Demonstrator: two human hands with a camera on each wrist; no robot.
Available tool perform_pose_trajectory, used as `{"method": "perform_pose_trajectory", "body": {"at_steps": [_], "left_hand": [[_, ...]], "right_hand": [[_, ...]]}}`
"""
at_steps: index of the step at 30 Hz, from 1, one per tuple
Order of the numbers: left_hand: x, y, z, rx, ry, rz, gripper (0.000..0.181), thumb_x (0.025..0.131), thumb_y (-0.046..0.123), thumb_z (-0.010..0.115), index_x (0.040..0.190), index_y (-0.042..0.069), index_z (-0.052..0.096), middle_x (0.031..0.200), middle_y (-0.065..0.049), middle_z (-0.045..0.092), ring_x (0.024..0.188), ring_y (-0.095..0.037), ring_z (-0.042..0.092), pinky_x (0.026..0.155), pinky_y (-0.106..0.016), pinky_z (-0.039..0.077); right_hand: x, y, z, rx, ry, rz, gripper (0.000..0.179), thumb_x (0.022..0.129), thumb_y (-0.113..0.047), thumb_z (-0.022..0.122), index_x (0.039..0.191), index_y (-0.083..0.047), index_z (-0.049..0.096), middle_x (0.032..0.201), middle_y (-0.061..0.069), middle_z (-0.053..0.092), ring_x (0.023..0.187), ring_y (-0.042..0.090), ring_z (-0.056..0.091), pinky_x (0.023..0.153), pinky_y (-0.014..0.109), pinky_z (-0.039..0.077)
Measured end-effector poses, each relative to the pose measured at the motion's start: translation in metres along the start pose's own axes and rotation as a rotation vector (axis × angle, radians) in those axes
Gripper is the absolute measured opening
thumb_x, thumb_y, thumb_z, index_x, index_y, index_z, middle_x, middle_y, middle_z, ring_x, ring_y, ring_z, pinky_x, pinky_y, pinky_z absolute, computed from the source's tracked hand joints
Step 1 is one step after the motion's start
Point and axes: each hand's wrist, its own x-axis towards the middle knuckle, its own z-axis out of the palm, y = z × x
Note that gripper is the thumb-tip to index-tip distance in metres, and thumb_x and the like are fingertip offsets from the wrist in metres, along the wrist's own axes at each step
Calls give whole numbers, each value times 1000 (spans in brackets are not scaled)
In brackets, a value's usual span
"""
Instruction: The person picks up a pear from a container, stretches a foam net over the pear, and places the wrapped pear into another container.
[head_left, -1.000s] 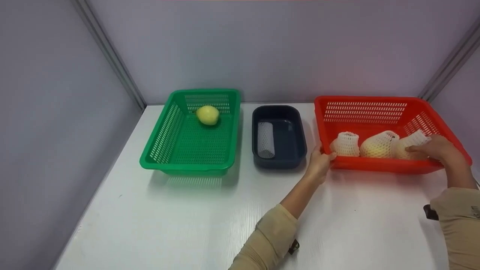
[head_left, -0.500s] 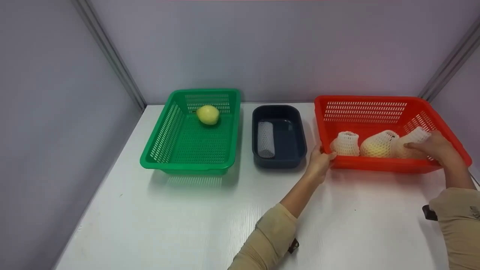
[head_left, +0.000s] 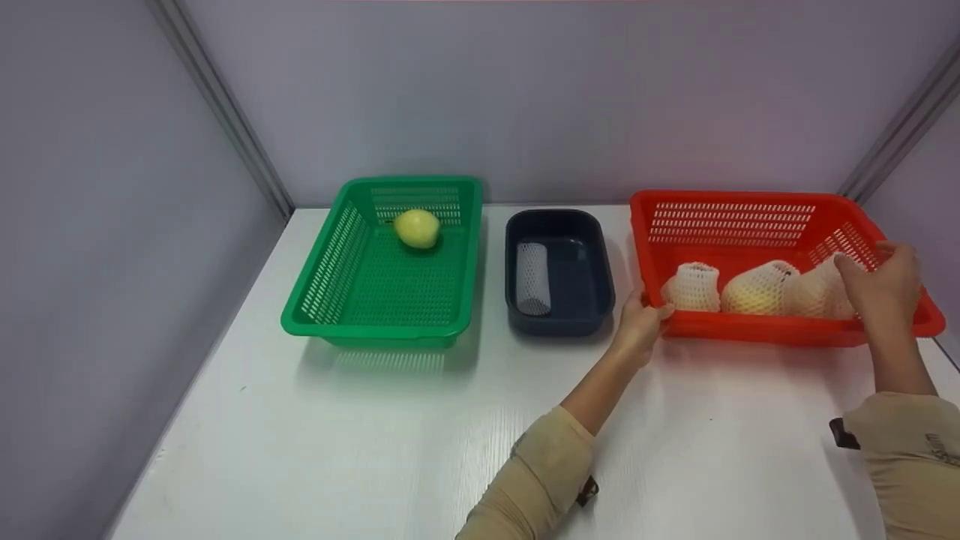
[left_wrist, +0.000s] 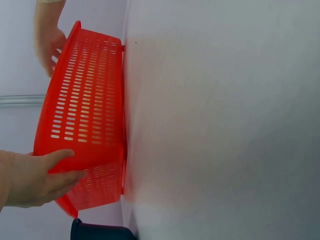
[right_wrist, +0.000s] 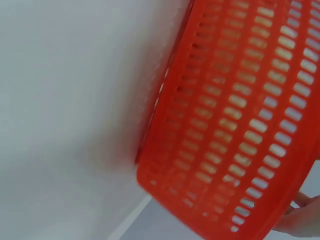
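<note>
My left hand (head_left: pixel 641 324) grips the near left corner of the red plastic basket (head_left: pixel 750 328), thumb over the rim, fingers against the slotted wall (left_wrist: pixel 95 185). Inside that basket, along its near side, lie three pears in white foam nets: a left one (head_left: pixel 691 288), a middle one (head_left: pixel 756 289) and a right one (head_left: pixel 816 291). Over the basket's right end hovers my right hand (head_left: pixel 889 281), thumb and fingers apart, just right of the right netted pear and partly covering it. It holds nothing visible. The right wrist view shows only part of this hand (right_wrist: pixel 302 220) beyond the rim.
A green basket (head_left: pixel 375 330) with one bare pear (head_left: pixel 418 229) stands at the left. Between the baskets sits a dark blue tub (head_left: pixel 559 324) holding a rolled white foam net (head_left: pixel 533 279). White walls (head_left: pixel 525 105) enclose the table (head_left: pixel 360 450) at the back and sides.
My right hand has let go of the right netted pear and lifted up and slightly right. That pear's net end now points more upward. My left hand stays on the basket corner.
</note>
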Motion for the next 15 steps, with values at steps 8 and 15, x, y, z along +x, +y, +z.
{"method": "perform_pose_trajectory", "body": {"at_steps": [8,15], "left_hand": [[-2,7,-6,157,49,43,44,80,-7,63,121,0,48,118,-14,53,103,-27,54,88,-40,45],[-5,40,-33,364,17,174,53,80,-1,67,128,2,45,128,-15,47,114,-29,49,89,-36,44]], "right_hand": [[-43,-29,23,135,10,-189,57,90,-38,53,134,-5,39,135,12,41,121,28,38,97,39,36],[-84,-58,54,267,-18,-425,34,91,-21,57,119,-3,53,113,10,56,103,16,51,89,25,42]]}}
